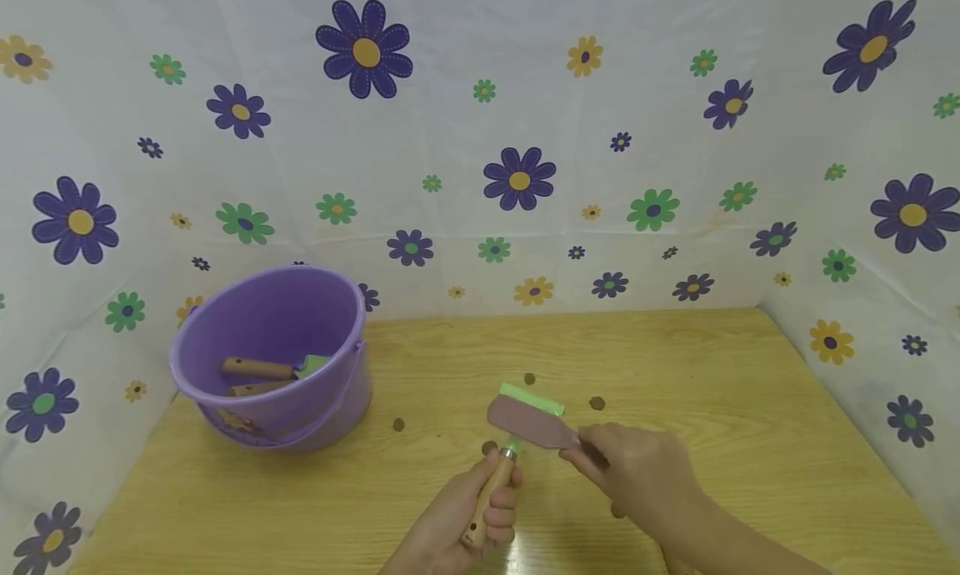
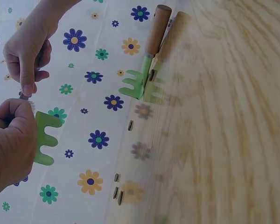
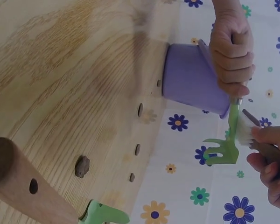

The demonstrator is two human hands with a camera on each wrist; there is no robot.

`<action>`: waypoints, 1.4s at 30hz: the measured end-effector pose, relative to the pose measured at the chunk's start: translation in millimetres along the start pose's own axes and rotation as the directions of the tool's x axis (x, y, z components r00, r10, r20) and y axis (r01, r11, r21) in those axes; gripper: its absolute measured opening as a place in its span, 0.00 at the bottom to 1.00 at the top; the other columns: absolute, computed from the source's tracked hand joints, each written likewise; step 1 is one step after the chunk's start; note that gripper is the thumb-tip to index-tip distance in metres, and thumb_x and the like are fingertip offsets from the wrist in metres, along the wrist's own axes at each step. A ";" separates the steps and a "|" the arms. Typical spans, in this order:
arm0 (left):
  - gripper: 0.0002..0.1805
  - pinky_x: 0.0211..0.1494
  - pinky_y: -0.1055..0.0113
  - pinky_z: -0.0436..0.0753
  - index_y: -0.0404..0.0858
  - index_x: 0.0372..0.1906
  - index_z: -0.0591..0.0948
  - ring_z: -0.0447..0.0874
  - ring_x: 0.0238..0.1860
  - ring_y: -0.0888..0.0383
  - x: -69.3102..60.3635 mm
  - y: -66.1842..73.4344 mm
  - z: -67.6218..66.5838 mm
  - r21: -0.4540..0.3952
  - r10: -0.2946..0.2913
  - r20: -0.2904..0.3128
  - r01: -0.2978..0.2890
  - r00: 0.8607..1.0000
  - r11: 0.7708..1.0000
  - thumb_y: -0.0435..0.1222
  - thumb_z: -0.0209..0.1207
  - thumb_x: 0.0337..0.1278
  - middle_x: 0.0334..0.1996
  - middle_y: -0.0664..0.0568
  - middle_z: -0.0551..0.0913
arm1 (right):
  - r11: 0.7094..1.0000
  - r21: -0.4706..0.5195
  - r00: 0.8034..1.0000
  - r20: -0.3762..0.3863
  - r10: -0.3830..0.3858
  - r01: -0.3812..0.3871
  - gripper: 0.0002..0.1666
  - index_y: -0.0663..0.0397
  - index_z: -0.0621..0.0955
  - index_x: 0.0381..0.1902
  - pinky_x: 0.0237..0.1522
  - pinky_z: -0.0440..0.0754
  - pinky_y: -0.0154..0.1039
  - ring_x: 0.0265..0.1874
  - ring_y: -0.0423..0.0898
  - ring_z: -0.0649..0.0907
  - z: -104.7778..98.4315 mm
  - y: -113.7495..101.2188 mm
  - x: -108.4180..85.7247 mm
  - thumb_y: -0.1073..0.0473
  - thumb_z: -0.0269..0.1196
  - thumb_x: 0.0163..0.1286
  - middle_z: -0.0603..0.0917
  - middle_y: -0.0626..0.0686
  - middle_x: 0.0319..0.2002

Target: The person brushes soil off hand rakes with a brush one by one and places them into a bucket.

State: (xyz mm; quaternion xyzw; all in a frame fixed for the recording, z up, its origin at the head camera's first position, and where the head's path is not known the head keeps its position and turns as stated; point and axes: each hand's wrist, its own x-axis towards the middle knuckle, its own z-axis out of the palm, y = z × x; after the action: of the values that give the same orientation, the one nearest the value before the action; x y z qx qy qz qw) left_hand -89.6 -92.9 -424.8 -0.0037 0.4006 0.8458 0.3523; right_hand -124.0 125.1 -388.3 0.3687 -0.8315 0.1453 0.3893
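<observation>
My left hand [image 1: 480, 508] grips the wooden handle of a small green hand rake [image 1: 532, 398], its head tilted up above the table. The rake's short blunt tines show in the right wrist view. My right hand [image 1: 637, 471] pinches the narrow end of a flat mauve-brown brush [image 1: 528, 421]. In the right wrist view its pale bristles [image 3: 244, 132] lie against the rake's neck, just above the tines; whether they press on it I cannot tell. Seen from above, the brush covers part of the rake's neck and head.
A purple bucket [image 1: 352, 400] with wooden-handled green tools [image 1: 258, 368] inside stands at the left. Several small brown clumps [image 1: 597, 403] lie scattered on the wooden table [image 1: 675, 350]. Another green hand rake [image 2: 133, 85] rests near the right hand's side. Flowered cloth surrounds the back and sides.
</observation>
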 end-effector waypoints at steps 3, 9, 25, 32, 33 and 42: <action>0.19 0.22 0.84 0.66 0.40 0.39 0.68 0.65 0.17 0.74 -0.1 -0.5 0.6 0.031 0.002 -0.022 -0.001 1.000 1.000 0.49 0.35 0.74 0.19 0.65 0.68 | 1.000 -0.023 1.000 -0.006 -0.011 0.011 0.33 0.51 0.78 0.17 0.08 0.55 0.17 0.06 0.30 0.66 0.4 3.7 0.4 0.39 0.44 0.74 0.75 0.41 0.10; 0.18 0.21 0.83 0.65 0.40 0.38 0.69 0.65 0.17 0.74 -0.8 -1.4 0.7 0.078 0.008 -0.030 -0.006 1.000 0.997 0.50 0.38 0.73 0.18 0.65 0.67 | 0.996 -0.089 0.999 -0.026 -0.026 0.023 0.34 0.53 0.78 0.17 0.07 0.51 0.18 0.05 0.31 0.63 1.6 13.6 0.9 0.39 0.43 0.74 0.75 0.43 0.09; 0.19 0.23 0.83 0.67 0.38 0.39 0.70 0.65 0.18 0.73 -5.1 -0.2 3.8 0.068 0.011 -0.007 -0.010 1.000 0.998 0.51 0.43 0.71 0.19 0.64 0.68 | 0.883 0.204 0.859 0.401 0.319 -0.423 0.16 0.52 0.85 0.26 0.12 0.66 0.23 0.11 0.28 0.66 -9.8 32.1 12.2 0.46 0.65 0.60 0.82 0.43 0.18; 0.19 0.22 0.83 0.67 0.39 0.39 0.71 0.65 0.18 0.72 -5.7 1.5 6.2 0.089 0.009 -0.011 -0.008 1.000 0.996 0.52 0.45 0.70 0.18 0.64 0.68 | 0.472 0.271 0.486 0.765 0.423 -0.839 0.22 0.55 0.80 0.21 0.09 0.63 0.27 0.08 0.37 0.64 -11.9 51.1 16.0 0.42 0.64 0.61 0.76 0.46 0.14; 0.19 0.22 0.83 0.67 0.39 0.39 0.71 0.65 0.18 0.72 -5.6 1.5 6.3 0.089 0.007 -0.012 -0.006 1.000 0.996 0.52 0.45 0.69 0.18 0.64 0.69 | 0.422 0.280 0.456 0.790 0.410 -0.862 0.24 0.57 0.80 0.20 0.09 0.61 0.27 0.07 0.37 0.62 -11.1 53.4 15.4 0.42 0.64 0.61 0.75 0.47 0.13; 0.19 0.21 0.83 0.66 0.39 0.38 0.71 0.64 0.18 0.73 -4.5 0.4 5.0 0.113 -0.002 -0.031 0.005 1.000 0.994 0.51 0.45 0.70 0.18 0.63 0.68 | 0.259 0.297 0.378 0.849 0.368 -0.919 0.23 0.62 0.80 0.24 0.09 0.59 0.26 0.06 0.35 0.60 -2.5 59.5 8.0 0.45 0.65 0.61 0.76 0.47 0.13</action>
State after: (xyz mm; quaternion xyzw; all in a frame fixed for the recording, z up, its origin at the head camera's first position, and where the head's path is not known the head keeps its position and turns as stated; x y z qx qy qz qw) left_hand -85.1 -92.4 -419.9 0.0025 0.4533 0.8210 0.3471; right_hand -169.2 163.3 -377.9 0.1030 -0.8333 0.4992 -0.2142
